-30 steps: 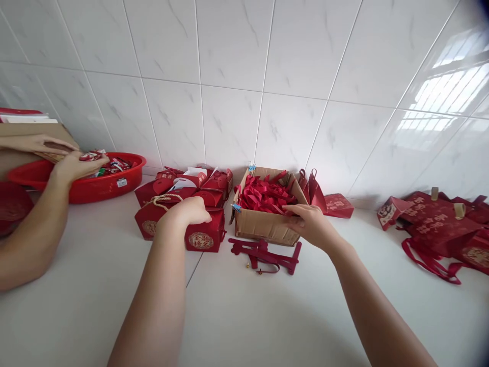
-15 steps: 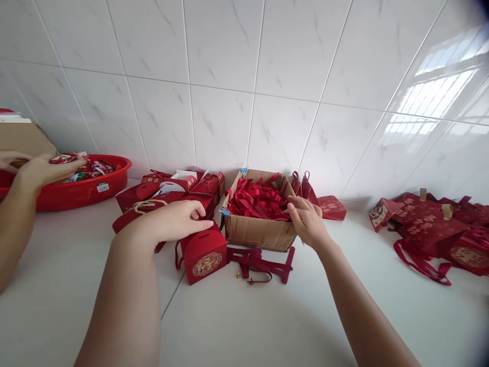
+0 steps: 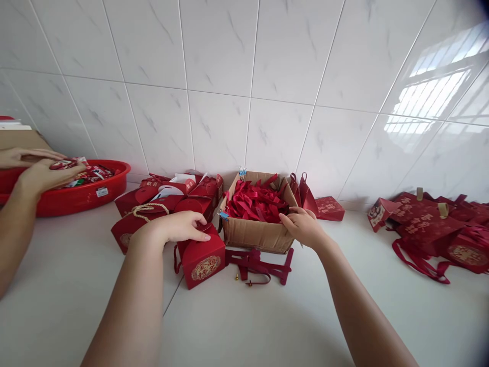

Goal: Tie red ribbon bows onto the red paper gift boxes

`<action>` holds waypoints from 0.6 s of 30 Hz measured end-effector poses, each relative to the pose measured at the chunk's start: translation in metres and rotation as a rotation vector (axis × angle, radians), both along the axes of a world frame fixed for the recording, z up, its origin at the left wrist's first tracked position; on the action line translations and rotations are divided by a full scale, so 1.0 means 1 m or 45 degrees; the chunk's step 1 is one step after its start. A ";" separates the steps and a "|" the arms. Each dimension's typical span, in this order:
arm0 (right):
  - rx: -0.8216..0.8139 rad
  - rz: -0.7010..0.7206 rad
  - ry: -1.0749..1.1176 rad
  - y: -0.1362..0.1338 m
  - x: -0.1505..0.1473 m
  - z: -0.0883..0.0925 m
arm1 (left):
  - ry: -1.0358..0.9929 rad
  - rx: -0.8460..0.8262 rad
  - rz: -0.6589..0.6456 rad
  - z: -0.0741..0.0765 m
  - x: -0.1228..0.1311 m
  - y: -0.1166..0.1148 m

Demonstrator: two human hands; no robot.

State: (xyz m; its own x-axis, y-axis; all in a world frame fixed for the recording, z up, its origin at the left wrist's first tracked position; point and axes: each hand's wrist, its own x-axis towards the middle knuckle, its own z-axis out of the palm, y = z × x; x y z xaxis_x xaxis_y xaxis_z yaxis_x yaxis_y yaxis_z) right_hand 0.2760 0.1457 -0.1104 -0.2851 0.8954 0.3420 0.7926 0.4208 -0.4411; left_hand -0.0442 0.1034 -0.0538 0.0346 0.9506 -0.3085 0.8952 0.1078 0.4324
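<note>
My left hand (image 3: pixel 183 226) lies over the top of a red gift box (image 3: pixel 206 262) with a gold round emblem, fingers curled across its lid and thumb pressed on the top panel. The box stands upright on the counter. At the right front corner of an open cardboard box (image 3: pixel 255 235), my right hand (image 3: pixel 303 224) grips the rim, with the thumb inside and the other fingers partly hidden. A heap of dark red ribbons (image 3: pixel 257 201) fills that cardboard box. In front of it lie flat red strap pieces (image 3: pixel 263 265) and small brass fasteners (image 3: pixel 250 283).
Several red gift boxes (image 3: pixel 160 204) cluster to the left, one with a rope handle. A co-worker's hands (image 3: pixel 49 173) hold a red packet over a red basin (image 3: pixel 103 196). More red boxes (image 3: pixel 330 208) and bags (image 3: pixel 431 224) lie right, along the tiled wall (image 3: pixel 217 132).
My right hand has gone from fingers spread by the cardboard box's corner to gripping its rim. My left thumb has come down onto the gift box's top. The view has shifted slightly.
</note>
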 end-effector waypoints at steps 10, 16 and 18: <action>-0.045 0.025 0.686 -0.005 0.010 0.015 | 0.078 -0.100 -0.073 0.002 -0.001 -0.007; -0.076 0.104 1.112 -0.011 0.026 0.029 | 0.115 -0.196 -0.249 0.011 0.036 -0.020; -0.124 0.151 1.290 -0.014 0.030 0.033 | 0.128 -0.186 -0.326 0.012 0.049 -0.024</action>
